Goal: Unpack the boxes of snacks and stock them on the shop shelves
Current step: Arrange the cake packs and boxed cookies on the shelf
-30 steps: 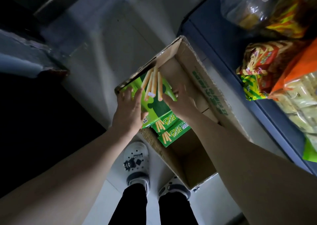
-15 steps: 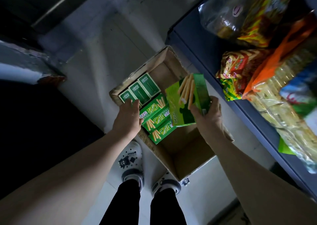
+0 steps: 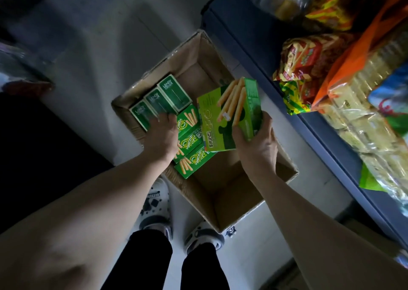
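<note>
While right hand (image 3: 257, 145) gripped a snack box (image 3: 229, 115) above the carton (image 3: 231, 201), ready for the shelf (image 3: 254, 53) | left hand (image 3: 162, 137) touched packed boxes (image 3: 174, 92), fingers' closure unclear.

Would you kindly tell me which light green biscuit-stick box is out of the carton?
The light green box gripped by the right hand, held above the carton; the other three lie packed inside beside the left hand.

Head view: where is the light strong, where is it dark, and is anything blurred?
Head view: light falls on the green snack box in the right hand and on the open carton; the left side lies in deep shadow; glare glints on the plastic bags on the shelf; the far packs look soft.
</note>
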`<state>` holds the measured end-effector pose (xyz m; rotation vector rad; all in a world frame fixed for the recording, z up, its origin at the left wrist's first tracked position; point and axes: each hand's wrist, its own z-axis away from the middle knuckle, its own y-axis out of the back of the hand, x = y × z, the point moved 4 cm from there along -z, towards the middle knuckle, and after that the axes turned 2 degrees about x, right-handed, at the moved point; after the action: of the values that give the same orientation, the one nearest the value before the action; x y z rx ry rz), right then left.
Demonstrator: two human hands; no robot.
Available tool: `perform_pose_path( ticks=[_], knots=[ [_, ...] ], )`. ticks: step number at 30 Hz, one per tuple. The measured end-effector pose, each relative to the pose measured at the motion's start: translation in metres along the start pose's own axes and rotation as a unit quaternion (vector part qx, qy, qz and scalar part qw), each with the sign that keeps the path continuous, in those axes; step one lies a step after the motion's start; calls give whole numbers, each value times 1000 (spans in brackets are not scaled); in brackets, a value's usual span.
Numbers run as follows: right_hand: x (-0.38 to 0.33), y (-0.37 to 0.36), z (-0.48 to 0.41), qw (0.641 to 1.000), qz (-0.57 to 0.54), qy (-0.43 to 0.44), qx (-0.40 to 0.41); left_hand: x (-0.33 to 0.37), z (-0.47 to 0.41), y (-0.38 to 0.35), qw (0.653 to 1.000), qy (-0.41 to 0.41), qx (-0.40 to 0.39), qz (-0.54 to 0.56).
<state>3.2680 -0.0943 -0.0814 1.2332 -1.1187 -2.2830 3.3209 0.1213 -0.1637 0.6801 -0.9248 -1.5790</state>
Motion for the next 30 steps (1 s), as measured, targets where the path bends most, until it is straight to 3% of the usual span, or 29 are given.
perform_pose_path(
  ticks=[9,13,19,26,30],
  knots=[
    [-3,60,20,982,-98,-161,-24,0,37,94,993,15,37,116],
    [-24,113,43,961,-180,-203,-60,3,78,168,972,112,29,203],
    [-86,214,88,933,-282,-200,-97,9,159,265,949,136,50,281],
    [-151,314,147,962,-172,-119,-175,20,253,370,943,119,71,302],
    [-183,365,185,971,-159,-101,-145,32,301,428,961,58,84,255]
  ],
)
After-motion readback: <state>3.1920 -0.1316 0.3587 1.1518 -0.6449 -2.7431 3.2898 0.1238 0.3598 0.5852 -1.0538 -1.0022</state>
